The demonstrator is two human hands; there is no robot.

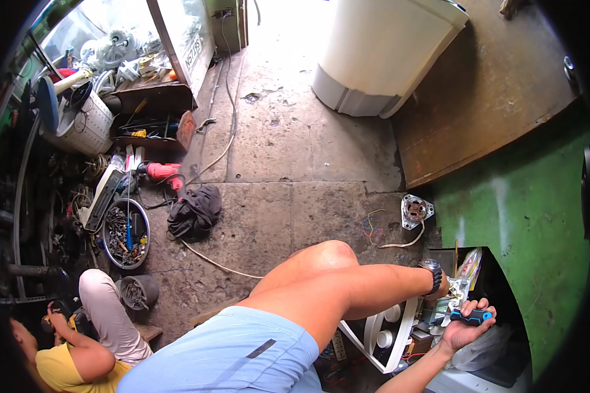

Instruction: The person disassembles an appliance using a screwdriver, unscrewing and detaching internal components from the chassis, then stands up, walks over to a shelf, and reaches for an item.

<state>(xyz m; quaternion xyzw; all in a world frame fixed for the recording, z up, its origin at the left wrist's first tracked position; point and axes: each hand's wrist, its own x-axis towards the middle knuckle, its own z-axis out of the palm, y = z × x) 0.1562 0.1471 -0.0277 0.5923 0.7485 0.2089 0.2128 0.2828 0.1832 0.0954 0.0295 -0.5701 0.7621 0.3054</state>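
My right hand is closed around a blue-and-black screwdriver, whose thin shaft points left toward a jumble of small parts. My left hand, with a dark watch at the wrist, reaches to the top of those parts; its fingers are mostly hidden, so its grip cannot be made out. Below it stands a white plastic frame with round white pieces inside. Clear plastic wrapping lies beside my right hand. A small motor with a pale cable sits on the floor beyond my hands.
A green panel and brown board border the right. A pale tub stands ahead. At left are a bowl of screws, dark cloth, red drill and toolbox. A person in yellow sits lower left.
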